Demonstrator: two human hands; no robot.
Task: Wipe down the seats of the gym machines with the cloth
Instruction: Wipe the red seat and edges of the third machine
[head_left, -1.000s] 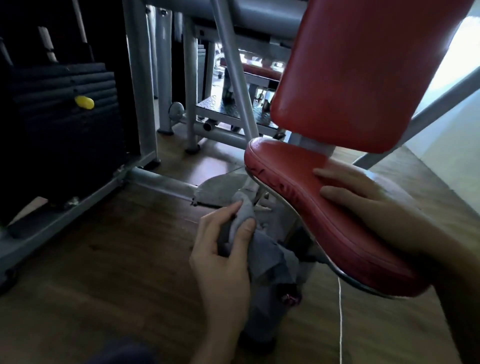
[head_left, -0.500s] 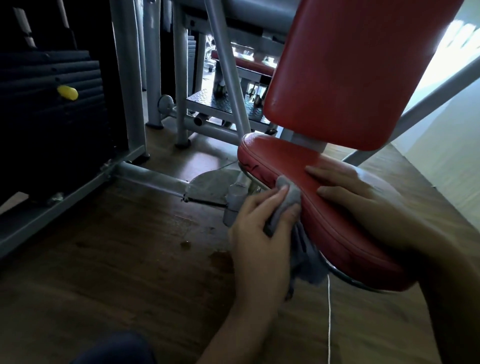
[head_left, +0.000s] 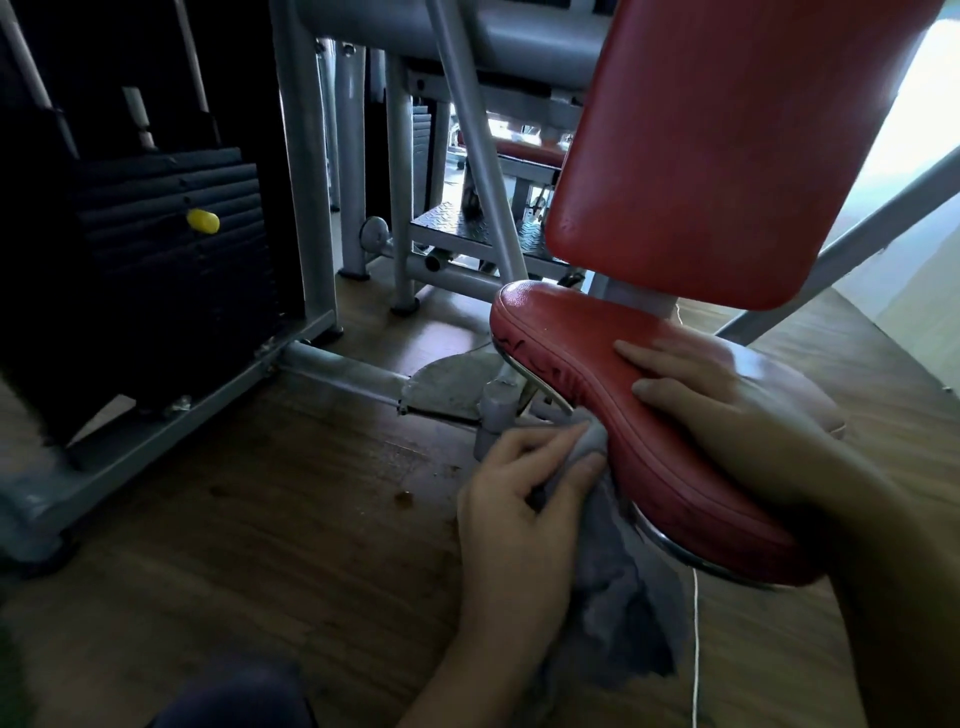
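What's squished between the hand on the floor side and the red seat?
In the head view, a crumpled grey cloth sits between the left hand and the side edge of the red padded seat; the rest hangs down.

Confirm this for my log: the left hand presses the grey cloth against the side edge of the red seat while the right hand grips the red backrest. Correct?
Not quite. In the head view the right hand lies flat on top of the red seat, not on the backrest. The left hand does press the grey cloth against the seat's side edge.
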